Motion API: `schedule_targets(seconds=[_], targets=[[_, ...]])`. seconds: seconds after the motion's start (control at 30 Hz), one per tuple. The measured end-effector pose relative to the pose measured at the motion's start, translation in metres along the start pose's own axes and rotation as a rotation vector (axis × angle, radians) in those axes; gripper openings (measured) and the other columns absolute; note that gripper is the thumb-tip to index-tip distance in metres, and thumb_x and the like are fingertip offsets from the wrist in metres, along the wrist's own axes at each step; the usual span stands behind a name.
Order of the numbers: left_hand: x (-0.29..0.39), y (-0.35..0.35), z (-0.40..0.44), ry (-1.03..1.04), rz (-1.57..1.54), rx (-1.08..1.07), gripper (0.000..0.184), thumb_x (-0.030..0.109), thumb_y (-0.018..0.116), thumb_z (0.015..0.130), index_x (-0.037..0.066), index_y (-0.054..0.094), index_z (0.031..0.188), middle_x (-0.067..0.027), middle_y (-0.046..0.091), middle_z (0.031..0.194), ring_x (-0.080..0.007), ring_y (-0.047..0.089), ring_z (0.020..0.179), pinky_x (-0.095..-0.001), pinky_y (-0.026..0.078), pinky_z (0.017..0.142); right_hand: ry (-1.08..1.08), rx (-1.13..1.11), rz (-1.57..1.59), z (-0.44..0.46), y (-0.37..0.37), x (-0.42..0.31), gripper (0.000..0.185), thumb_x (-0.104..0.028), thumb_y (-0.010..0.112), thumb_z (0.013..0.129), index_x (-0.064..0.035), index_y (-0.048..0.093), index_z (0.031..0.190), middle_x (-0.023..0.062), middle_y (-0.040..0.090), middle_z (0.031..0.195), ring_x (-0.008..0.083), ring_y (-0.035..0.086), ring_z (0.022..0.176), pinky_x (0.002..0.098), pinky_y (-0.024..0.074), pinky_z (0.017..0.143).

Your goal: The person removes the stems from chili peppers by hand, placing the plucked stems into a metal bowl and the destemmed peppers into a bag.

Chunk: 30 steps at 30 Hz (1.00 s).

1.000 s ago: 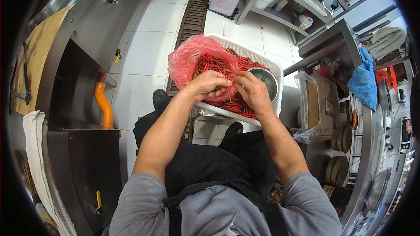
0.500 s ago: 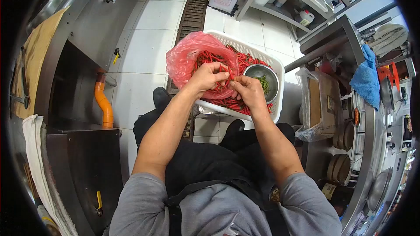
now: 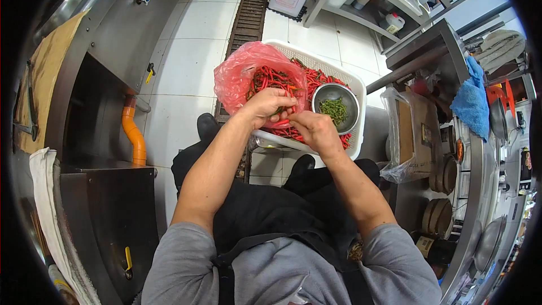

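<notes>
Both hands meet over a white plastic basket [image 3: 357,147] heaped with red chilies [image 3: 323,80]. My left hand [image 3: 267,106] is closed around red chilies, bits of red and green showing beneath its fingers. Pinched thumb to finger, the tips of my right hand [image 3: 315,129] touch or nearly touch those of the left; what lies in the pinch is hidden. Under and behind the left hand is a pink plastic bag [image 3: 232,73], open at the top and full of chilies. A steel bowl [image 3: 354,106] in the basket holds green stems [image 3: 333,110], just beyond the right hand.
A floor drain grate [image 3: 248,20] runs beneath the basket's left side. Steel cabinets with an orange pipe [image 3: 133,130] stand on the left. To the right are a plastic-wrapped carton [image 3: 415,133], a blue cloth [image 3: 472,101] and shelving. My knees are close to the basket.
My right hand has shifted left and down, uncovering more of the stems in the bowl. The left hand has dropped slightly, and the chili upright at its fingertips no longer shows there.
</notes>
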<state>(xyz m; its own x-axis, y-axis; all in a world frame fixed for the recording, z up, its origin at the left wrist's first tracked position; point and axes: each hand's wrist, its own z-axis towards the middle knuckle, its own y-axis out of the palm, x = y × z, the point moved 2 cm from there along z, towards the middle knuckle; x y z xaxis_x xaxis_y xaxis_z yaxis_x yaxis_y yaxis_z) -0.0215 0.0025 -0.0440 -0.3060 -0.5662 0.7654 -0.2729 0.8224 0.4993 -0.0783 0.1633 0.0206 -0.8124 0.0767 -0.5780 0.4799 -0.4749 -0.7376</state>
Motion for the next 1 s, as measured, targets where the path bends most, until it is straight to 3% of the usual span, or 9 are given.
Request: schedule_targets(seconds=[0.13, 0.23, 0.47, 0.57, 0.63, 0.67, 0.73, 0.83, 1.0], targets=[[0.008, 0.002, -0.006, 0.114, 0.071, 0.016, 0.014, 0.013, 0.066, 0.087, 0.005, 0.062, 0.097, -0.003, 0.062, 0.078, -0.0074, 0.056, 0.06, -0.0198, 0.038, 0.047, 0.285, -0.072, 0.114, -0.007, -0.002, 0.013, 0.014, -0.01, 0.066, 0.087, -0.0004, 0.069, 0.097, 0.0146, 0.067, 0.074, 0.0265, 0.063, 0.059, 0.0324, 0.0496, 0.056], [0.02, 0.013, -0.018, 0.196, 0.113, -0.042, 0.015, 0.012, 0.066, 0.087, 0.004, 0.061, 0.098, -0.003, 0.061, 0.076, -0.0064, 0.055, 0.059, -0.0188, 0.037, 0.046, 0.616, 0.028, 0.515, -0.011, -0.003, 0.028, 0.02, -0.012, 0.059, 0.094, 0.006, 0.066, 0.1, 0.0031, 0.064, 0.068, 0.0065, 0.052, 0.048, 0.0239, 0.041, 0.044], [0.009, 0.018, -0.012, 0.199, 0.146, -0.066, 0.016, 0.019, 0.067, 0.09, 0.005, 0.061, 0.097, -0.0003, 0.06, 0.072, -0.0046, 0.053, 0.057, -0.0173, 0.035, 0.046, 0.565, -0.062, 0.358, -0.014, 0.004, 0.028, 0.02, -0.01, 0.058, 0.095, 0.0067, 0.066, 0.102, 0.004, 0.062, 0.068, 0.0073, 0.054, 0.049, 0.0234, 0.0406, 0.044], [0.004, 0.013, -0.007, 0.162, 0.115, -0.017, 0.017, 0.021, 0.068, 0.09, 0.006, 0.061, 0.094, 0.0, 0.06, 0.072, -0.0045, 0.053, 0.056, -0.0174, 0.035, 0.045, 0.425, -0.024, 0.21, -0.011, 0.004, 0.024, 0.018, -0.011, 0.061, 0.093, 0.004, 0.068, 0.101, 0.0065, 0.065, 0.068, 0.0094, 0.056, 0.05, 0.0256, 0.0428, 0.047], [0.005, 0.011, -0.007, 0.144, 0.113, -0.01, 0.017, 0.021, 0.069, 0.09, 0.006, 0.06, 0.092, 0.0001, 0.06, 0.072, -0.0046, 0.053, 0.056, -0.0177, 0.035, 0.045, 0.15, 0.03, -0.005, -0.008, 0.002, 0.016, 0.015, -0.01, 0.063, 0.091, 0.0009, 0.069, 0.098, 0.0094, 0.067, 0.07, 0.013, 0.059, 0.053, 0.0279, 0.046, 0.051], [0.006, 0.009, -0.008, 0.125, 0.121, -0.006, 0.016, 0.02, 0.067, 0.09, 0.006, 0.06, 0.091, -0.0002, 0.06, 0.072, -0.0056, 0.054, 0.057, -0.0185, 0.035, 0.044, 0.15, 0.028, -0.005, -0.007, 0.0, 0.014, 0.015, -0.01, 0.063, 0.091, 0.0009, 0.069, 0.098, 0.0094, 0.067, 0.07, 0.013, 0.059, 0.053, 0.0279, 0.046, 0.051], [0.014, 0.003, -0.011, 0.107, 0.129, -0.001, 0.015, 0.02, 0.066, 0.09, 0.006, 0.059, 0.09, -0.0006, 0.06, 0.073, -0.0065, 0.055, 0.057, -0.0193, 0.036, 0.044, 0.227, -0.018, -0.01, -0.006, -0.009, 0.008, 0.015, -0.011, 0.064, 0.087, -0.001, 0.07, 0.097, 0.0184, 0.069, 0.085, 0.0342, 0.067, 0.075, 0.0387, 0.0512, 0.067], [0.035, -0.015, -0.017, 0.309, -0.003, 0.185, 0.009, 0.016, 0.059, 0.09, 0.007, 0.057, 0.089, -0.0037, 0.061, 0.077, -0.0118, 0.058, 0.063, -0.0216, 0.037, 0.044, 0.379, 0.134, 0.035, -0.011, -0.032, 0.032, 0.013, -0.011, 0.065, 0.087, -0.0022, 0.071, 0.095, 0.0173, 0.07, 0.087, 0.0329, 0.068, 0.078, 0.0369, 0.0529, 0.072], [0.052, -0.023, -0.034, 0.451, -0.207, 0.192, 0.01, 0.018, 0.058, 0.091, 0.008, 0.056, 0.091, -0.0024, 0.059, 0.076, -0.0114, 0.058, 0.065, -0.0214, 0.038, 0.047, 0.302, 0.156, -0.376, -0.028, -0.065, 0.068, 0.017, -0.004, 0.064, 0.083, -0.0041, 0.071, 0.098, 0.0132, 0.068, 0.101, 0.0319, 0.065, 0.091, 0.0378, 0.0513, 0.081]])
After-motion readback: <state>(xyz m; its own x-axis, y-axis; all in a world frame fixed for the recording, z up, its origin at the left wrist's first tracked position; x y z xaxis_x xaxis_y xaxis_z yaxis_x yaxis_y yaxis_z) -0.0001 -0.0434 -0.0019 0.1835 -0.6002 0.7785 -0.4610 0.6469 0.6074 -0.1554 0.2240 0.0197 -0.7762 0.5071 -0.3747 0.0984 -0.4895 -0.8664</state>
